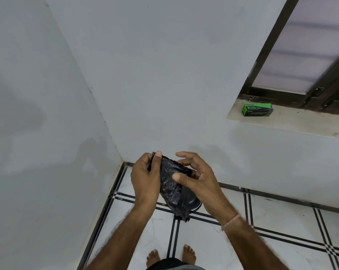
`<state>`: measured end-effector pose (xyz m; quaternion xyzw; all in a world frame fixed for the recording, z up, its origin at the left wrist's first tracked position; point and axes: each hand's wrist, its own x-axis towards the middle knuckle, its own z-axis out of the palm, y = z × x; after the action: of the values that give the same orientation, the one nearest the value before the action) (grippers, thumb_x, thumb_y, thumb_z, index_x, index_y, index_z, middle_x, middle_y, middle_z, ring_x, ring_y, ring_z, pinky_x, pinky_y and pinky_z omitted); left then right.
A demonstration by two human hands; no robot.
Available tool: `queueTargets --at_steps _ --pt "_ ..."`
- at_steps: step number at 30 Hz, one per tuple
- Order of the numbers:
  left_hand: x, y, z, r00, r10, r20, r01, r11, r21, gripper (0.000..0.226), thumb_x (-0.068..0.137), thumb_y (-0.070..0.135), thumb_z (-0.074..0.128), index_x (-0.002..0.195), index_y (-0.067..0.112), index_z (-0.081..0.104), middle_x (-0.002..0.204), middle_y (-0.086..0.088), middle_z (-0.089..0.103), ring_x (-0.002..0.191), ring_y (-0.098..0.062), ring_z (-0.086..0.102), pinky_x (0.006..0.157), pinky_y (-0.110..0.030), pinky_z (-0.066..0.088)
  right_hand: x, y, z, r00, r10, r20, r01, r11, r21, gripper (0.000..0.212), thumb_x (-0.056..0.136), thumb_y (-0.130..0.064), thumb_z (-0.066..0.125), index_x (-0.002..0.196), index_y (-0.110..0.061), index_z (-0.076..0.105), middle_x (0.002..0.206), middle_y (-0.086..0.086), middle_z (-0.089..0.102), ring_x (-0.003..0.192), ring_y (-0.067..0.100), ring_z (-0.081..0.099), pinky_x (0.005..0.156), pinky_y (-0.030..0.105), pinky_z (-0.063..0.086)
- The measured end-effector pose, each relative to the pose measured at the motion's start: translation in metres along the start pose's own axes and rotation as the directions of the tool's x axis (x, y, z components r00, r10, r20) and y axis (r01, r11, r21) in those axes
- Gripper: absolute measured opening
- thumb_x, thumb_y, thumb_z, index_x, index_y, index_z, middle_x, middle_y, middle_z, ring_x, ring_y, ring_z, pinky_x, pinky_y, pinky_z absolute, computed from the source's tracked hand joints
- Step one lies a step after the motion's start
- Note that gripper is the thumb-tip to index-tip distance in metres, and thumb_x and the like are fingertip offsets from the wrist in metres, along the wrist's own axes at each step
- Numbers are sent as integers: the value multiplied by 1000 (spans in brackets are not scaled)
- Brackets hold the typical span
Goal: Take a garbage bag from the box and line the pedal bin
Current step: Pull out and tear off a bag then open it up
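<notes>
Bag (pixel 169 184): black, crumpled and still mostly folded, held at chest height between both hands, its lower end hanging free.

Left hand (pixel 145 176): grips the bag's upper left edge, thumb up along the fold and fingers wrapped behind.

Right hand (pixel 199 178): thumb pressed on the bag's front, fingers curved over its top edge and behind, pinching the plastic. A pale band (pixel 231 221) sits on that wrist.

Bin (pixel 193 201): dark and rounded, on the floor directly below the bag. Mostly hidden by bag and right hand, so the inside cannot be seen.

Box (pixel 257 109): green, lying on its long side on the sill (pixel 301 121), well apart to the upper right, just below the dark-framed window (pixel 305 55). Contents not visible.

Floor (pixel 262 250): white tile with black double lines. Bare feet (pixel 190 252) at the bottom edge.
</notes>
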<state>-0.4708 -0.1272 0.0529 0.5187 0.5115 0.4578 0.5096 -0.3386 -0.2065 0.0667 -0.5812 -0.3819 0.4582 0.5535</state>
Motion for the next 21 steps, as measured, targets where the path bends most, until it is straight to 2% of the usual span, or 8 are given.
queueTargets --at_steps 4,7,11,13,15,17,18,21 --pt "0 -2 6 999 -52 7 53 996 -66 40 103 32 62 75 3 60 65 -6 59 64 -15 53 61 -34 47 5 7 -1 988 31 -151 -15 994 111 9 92 -14 76 97 -7 76 91 18 76 80 22 69 72 34 59" --pt "2 -7 9 994 -112 2 112 987 -113 36 103 30 62 80 3 66 72 -8 67 68 -18 61 63 -33 53 6 7 -11 975 153 -159 -113 965 238 16 89 -21 75 91 -5 75 77 12 70 66 18 61 60 29 56" --pt "3 -16 13 982 -185 35 188 975 -120 30 102 34 62 89 8 70 86 -14 74 80 -21 70 71 -34 59 6 5 -15 953 290 -85 -235 888 395 19 84 -25 76 93 -8 75 83 9 69 70 18 62 64 26 58" --pt "-1 -20 16 984 -176 1 176 984 -20 22 98 40 66 105 19 66 104 -3 72 103 -22 69 83 -33 58 7 2 -14 945 319 -65 -258 856 448 20 86 -26 75 95 -8 76 89 10 74 77 19 69 69 28 59" --pt "-11 -20 17 997 -64 -39 68 993 101 29 93 45 71 113 28 58 116 11 60 119 -15 57 93 -26 47 9 -1 -12 937 343 -60 -274 835 478 16 89 -25 73 93 -10 77 89 9 78 78 18 74 69 28 60" --pt "-21 -16 20 999 27 43 -31 996 85 27 93 44 72 113 29 60 116 13 62 119 -11 58 97 -28 46 10 -4 -12 929 364 -66 -287 822 492 13 90 -24 74 90 -11 77 88 8 77 76 17 73 67 27 59" --pt "-25 -13 23 991 12 135 -13 1000 6 26 95 43 70 113 25 63 115 8 67 116 -12 63 98 -32 51 11 -5 -11 927 370 -68 -289 817 500 13 89 -24 74 89 -11 77 86 8 77 76 17 73 67 26 59" --pt "-28 -7 31 937 -109 332 188 959 -214 28 97 35 65 113 12 70 108 -8 76 104 -23 72 94 -40 59 13 -4 -9 920 385 -71 -297 804 516 14 88 -24 75 89 -11 79 87 10 75 78 19 71 70 28 61"
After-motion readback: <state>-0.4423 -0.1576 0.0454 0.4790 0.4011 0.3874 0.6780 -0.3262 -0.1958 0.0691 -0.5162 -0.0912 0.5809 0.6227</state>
